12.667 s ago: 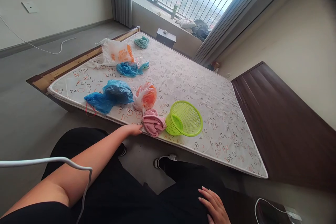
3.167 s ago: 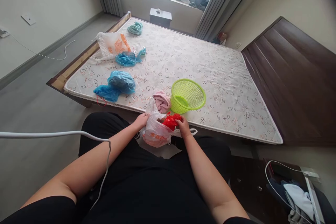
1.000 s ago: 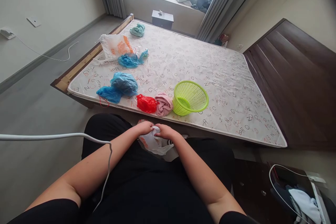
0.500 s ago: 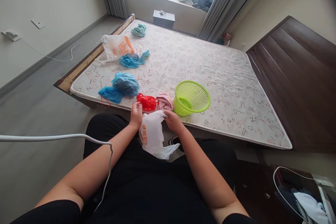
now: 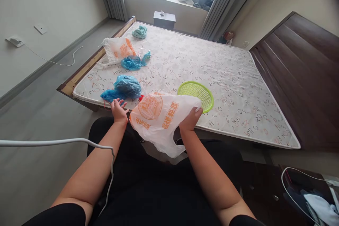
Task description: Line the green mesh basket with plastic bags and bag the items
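Note:
A white plastic bag [image 5: 161, 113] with orange print is spread out over my lap and the near edge of the mattress [image 5: 233, 88]. My right hand [image 5: 190, 119] is closed on its right end. My left hand [image 5: 119, 112], fingers apart and palm turned up, is just off the bag's left edge and holds nothing. Beyond the left hand lies a bulging blue plastic bag [image 5: 127, 86]. Only a sliver of a red plastic bag [image 5: 141, 97] peeks out; the white bag covers the rest. The green mesh basket [image 5: 205, 93] is partly hidden behind the white bag.
Farther left on the mattress lie another white bag [image 5: 116, 50], a smaller blue bag [image 5: 131, 63] and a rolled teal cloth [image 5: 140, 32]. A white cable [image 5: 66, 142] crosses in front of my left arm. The dark headboard [image 5: 299, 63] stands at right.
The bunched white bag has been opened out wide, now covering the pink cloth and most of the red bag. My left hand moved left and released it; my right hand moved right with it.

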Available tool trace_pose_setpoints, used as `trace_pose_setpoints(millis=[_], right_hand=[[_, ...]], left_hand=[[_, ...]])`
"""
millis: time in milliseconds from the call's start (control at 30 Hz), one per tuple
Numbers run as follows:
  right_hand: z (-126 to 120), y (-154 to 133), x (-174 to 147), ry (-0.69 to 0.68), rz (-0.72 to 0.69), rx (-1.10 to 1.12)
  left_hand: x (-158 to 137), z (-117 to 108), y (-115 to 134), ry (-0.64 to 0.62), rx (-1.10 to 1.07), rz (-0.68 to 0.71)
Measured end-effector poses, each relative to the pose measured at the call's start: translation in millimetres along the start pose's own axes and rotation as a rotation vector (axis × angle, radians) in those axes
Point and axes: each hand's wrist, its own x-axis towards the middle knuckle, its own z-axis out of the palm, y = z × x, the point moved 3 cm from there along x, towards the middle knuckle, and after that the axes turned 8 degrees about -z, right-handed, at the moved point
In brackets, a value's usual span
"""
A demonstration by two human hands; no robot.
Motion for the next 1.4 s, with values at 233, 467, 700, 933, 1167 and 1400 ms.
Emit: trace_pose_setpoints(millis=[233, 467, 700, 933, 1167, 1400], right_hand=[[-3.5, 20.3, -26.3, -0.21, 0.113, 0.057], [-20.4, 10.5, -24.2, -0.38, 0.102, -0.019], [-45.4, 65.6, -29.6, -0.416, 0.294, -0.005], [-34.2, 113.3, -38.8, -0.373, 0.74, 0.052], [-17.0, 100.0, -59.7, -0.568, 0.853, -0.055], [-17.7, 45.8, -73.1, -0.648, 1.135, 0.228]], left_hand=[[-23.5, 24.3, -34.4, -0.708, 0.537, -0.407], [-16.0, 37.2, -14.1, -0.384, 0.383, 0.035], [-50.4, 24.0, 12.4, -0.094, 0.4, 0.735], [-71.7, 52.2, -61.8, -0.171, 0.83, 0.388], [-63.5, 84.0, -67.4, -0.278, 1.143, 0.402], [-70.0, 106.7, -42.2, -0.363, 1.155, 0.685]])
